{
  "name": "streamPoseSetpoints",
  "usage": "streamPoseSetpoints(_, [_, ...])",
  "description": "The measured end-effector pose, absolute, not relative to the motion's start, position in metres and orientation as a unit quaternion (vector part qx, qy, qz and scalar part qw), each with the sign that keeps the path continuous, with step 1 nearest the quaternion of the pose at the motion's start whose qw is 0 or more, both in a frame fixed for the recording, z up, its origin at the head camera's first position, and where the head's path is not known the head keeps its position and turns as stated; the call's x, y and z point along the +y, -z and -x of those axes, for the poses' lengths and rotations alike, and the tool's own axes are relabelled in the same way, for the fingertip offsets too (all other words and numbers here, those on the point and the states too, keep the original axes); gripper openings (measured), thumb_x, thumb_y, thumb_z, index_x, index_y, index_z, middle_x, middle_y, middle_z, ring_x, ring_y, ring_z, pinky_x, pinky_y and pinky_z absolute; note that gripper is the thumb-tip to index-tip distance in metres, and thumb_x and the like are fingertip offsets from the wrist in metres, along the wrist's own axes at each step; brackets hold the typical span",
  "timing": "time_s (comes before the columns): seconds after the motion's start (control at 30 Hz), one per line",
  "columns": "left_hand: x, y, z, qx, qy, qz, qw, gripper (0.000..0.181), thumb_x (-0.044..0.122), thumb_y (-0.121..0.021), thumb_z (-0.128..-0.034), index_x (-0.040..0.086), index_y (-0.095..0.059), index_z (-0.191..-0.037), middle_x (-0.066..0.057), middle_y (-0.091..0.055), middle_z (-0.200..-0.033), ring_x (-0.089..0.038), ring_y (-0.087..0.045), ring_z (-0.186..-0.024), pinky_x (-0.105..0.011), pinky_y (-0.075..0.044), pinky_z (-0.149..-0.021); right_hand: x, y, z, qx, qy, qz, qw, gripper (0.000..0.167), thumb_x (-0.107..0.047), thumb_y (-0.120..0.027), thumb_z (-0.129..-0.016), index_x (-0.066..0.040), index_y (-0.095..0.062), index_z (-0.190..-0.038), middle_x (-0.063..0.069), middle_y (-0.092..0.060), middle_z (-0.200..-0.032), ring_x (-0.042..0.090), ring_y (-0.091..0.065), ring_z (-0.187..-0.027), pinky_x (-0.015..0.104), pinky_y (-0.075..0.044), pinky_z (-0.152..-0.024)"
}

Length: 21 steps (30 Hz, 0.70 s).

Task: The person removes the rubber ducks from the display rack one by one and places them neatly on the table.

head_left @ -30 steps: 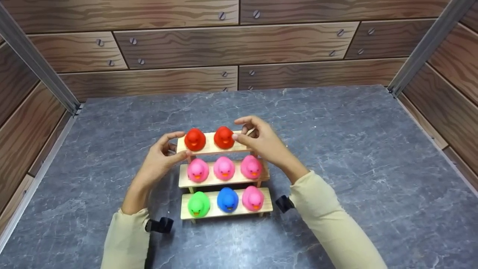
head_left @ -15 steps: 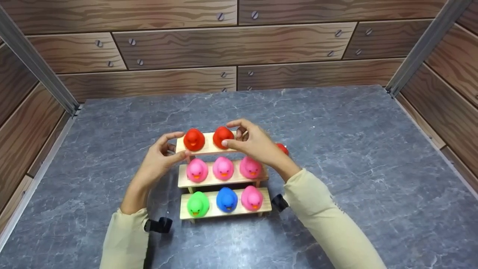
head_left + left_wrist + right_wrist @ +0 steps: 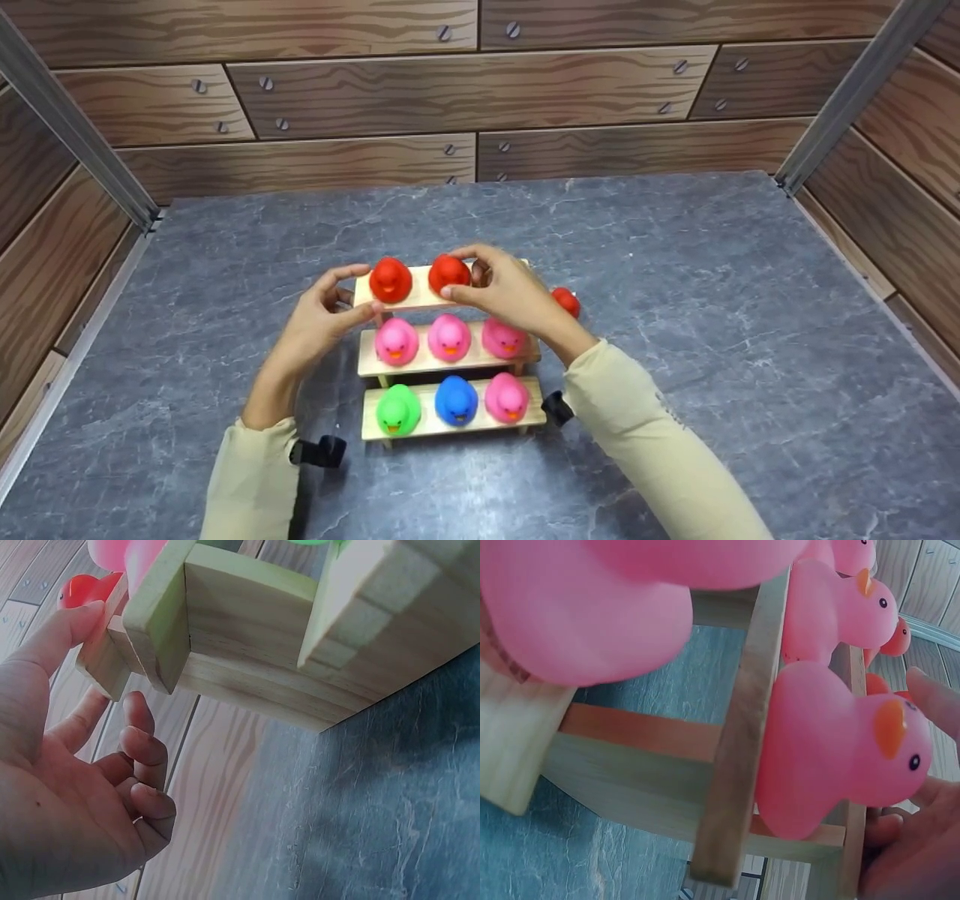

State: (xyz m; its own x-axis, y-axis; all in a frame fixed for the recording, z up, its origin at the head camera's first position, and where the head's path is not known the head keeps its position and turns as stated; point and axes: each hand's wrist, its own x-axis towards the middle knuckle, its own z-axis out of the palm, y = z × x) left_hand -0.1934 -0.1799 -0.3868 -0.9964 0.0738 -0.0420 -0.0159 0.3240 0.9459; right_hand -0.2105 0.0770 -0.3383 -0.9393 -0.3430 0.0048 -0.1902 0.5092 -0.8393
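Three tiers make up the pale wooden step stand (image 3: 421, 286), set on a grey marble-patterned tabletop (image 3: 712, 300); toy ducks stand on every tier.

Right hand (image 3: 510, 291): partly closed, thumb at the front and forefinger behind, pinching a red toy duck with a rounded body (image 3: 449, 273). Duck is upright, near the middle of the top tier. The remaining fingers are bent beside it.

Left hand (image 3: 319, 319): thumb and forefinger pinch the left end of the top tier, thumb toward the front edge, forefinger toward the back. Left wrist view shows the other fingers loosely curled below, holding nothing.

Top tier, left: second red toy duck (image 3: 390, 280), upright, just beside the left fingertips and apart from the pinched one.

Middle tier: row of three bright pink toy ducks (image 3: 449, 337), bills forward; the right-hand one is partly covered by the right hand in the head view.

Bottom tier, left to right: light green toy duck (image 3: 398, 410), blue toy duck (image 3: 456, 401), single pink toy duck (image 3: 506, 397).

Beyond the right wrist, just right of the stand: another red toy duck (image 3: 566, 301), partly hidden.

Surroundings: cream sleeves (image 3: 652, 427) on both arms, a small black wrist mount (image 3: 320, 451) at the left cuff, wood-plank-patterned back wall (image 3: 450, 90).
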Motion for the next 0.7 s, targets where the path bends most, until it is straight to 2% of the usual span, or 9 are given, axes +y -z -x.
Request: streamPoseSetpoints(0.7, [-0.1809, 0.3876, 0.1933, 0.812, -0.581, -0.022, 0.040, 0.058, 0.021, -0.076, -0.0840, 0.014, -0.051, -0.136, -0.003, -0.055, -0.088, -0.014, -0.050, -0.077, -0.023, -0.042, -0.067, 0.0801, 0.3390, 0.2109, 0.848, 0.499, 0.152, 0.089, 0.043, -0.019, -0.074, -0.084, -0.009, -0.060, -0.124, 0.000, -0.051, -0.083, 0.014, -0.047, -0.076, 0.026, -0.041, -0.074])
